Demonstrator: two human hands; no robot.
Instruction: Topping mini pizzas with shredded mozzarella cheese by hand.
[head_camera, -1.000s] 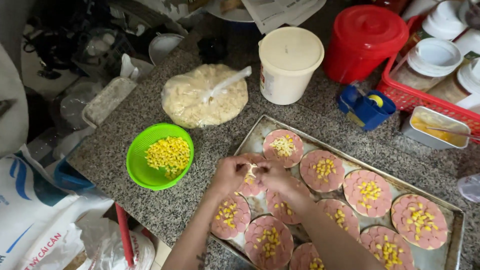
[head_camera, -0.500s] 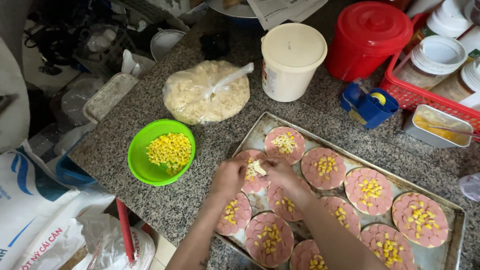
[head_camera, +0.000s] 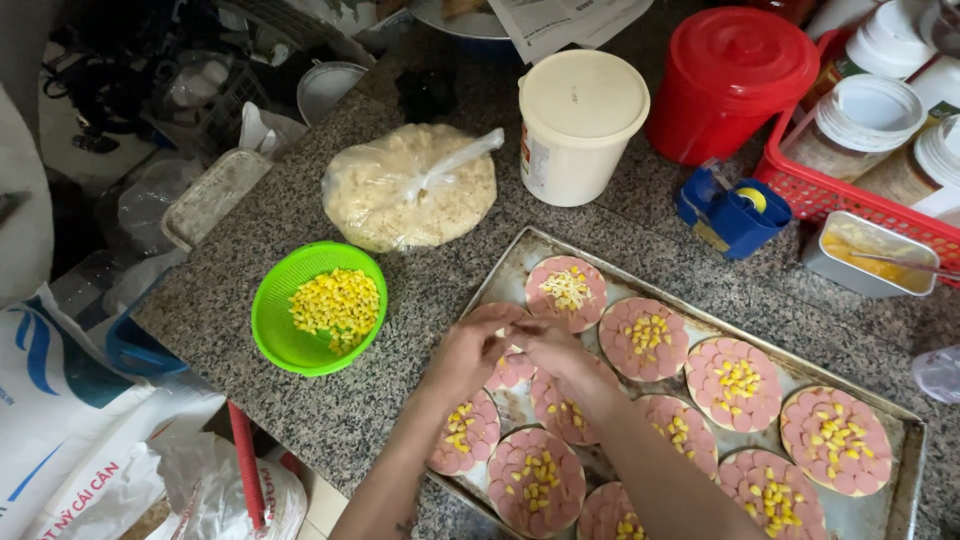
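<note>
Round pink sausage-topped pizza base (head_camera: 512, 368): under both hands, left end of the dented metal baking tray (head_camera: 905, 430) on the speckled granite counter (head_camera: 400, 300).
Left hand (head_camera: 468, 350): fingers pinched together; contents hidden.
Right hand (head_camera: 548, 345): likewise.
Done: one round (head_camera: 566, 292) carries shredded cheese.
Left: the others show only corn.
Nearby: green bowl of corn kernels (head_camera: 320, 308), knotted clear bag of shredded cheese (head_camera: 410, 188).

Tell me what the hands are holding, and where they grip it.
Cannot be told: left hand and right hand meet fingertip to fingertip over a round on the tray, hiding whatever is pinched.

Home kitchen: granite counter (head_camera: 420, 290), baking tray (head_camera: 905, 470), lidded tubs (head_camera: 580, 125).
</note>
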